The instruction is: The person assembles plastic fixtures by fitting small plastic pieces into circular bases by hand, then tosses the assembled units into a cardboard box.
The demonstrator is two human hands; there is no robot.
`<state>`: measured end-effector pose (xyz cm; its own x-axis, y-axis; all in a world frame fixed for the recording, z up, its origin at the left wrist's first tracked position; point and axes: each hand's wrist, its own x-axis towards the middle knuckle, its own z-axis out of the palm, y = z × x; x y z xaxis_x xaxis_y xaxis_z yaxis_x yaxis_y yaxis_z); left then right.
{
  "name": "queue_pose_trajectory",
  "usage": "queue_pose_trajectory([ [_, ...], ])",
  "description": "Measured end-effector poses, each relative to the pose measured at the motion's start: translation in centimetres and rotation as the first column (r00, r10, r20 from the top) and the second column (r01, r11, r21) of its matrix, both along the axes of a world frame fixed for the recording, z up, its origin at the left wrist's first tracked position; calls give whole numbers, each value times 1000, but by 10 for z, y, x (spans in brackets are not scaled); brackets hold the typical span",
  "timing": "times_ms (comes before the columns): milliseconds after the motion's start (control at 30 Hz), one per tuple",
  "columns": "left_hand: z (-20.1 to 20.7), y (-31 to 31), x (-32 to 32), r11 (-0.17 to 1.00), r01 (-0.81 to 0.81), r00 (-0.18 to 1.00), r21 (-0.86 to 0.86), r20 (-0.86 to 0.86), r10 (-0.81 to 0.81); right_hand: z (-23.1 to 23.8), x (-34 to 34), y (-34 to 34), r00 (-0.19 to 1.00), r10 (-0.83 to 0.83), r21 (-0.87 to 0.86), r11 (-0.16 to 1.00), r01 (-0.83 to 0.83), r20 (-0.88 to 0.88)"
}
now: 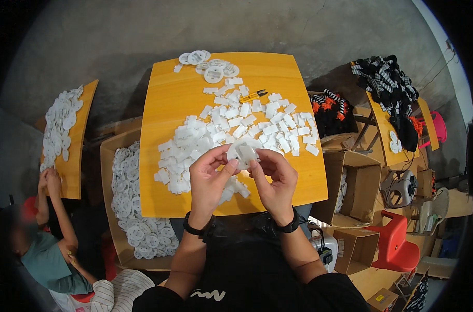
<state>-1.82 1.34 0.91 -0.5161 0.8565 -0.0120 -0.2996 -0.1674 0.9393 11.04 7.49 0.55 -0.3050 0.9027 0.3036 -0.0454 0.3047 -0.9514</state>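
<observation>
Between my two hands, over the near part of the yellow table, I hold a round white plastic disc with a raised rectangular part at its middle. My left hand grips its left edge, thumb on the near side. The right hand pinches the opposite edge in the same way. Around and beyond them lies a wide heap of small white rectangular plastic pieces. Past the heap rest yellow thread snips. Several similar white discs are grouped at the far edge.
Left of the table stands a cardboard box full of white discs. Further left, a co-worker's hands are at another table heaped with discs. On the right are an open cardboard box, a red chair and black-and-white textile items.
</observation>
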Motion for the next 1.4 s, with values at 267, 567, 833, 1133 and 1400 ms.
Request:
queue_pose_trajectory([
  [267,-1,1,2,999,5,1000,47,-14,-4,8,0,2,999,10,82,997,-14,44],
  [567,0,1,1,999,26,1000,35,16,-27,8,1,2,999,38,-13,999,-39,-22],
  [833,-1,2,1,998,36,999,45,4,-36,5,2,3,994,56,-133,989,-69,-98],
  [1133,0,1,3,998,38,999,56,26,-40,4,3,5,1000,-5,-33,999,6,11],
  [1400,1,0,7,998,37,998,54,45,-39,13,5,9,997,-71,59,996,70,17],
])
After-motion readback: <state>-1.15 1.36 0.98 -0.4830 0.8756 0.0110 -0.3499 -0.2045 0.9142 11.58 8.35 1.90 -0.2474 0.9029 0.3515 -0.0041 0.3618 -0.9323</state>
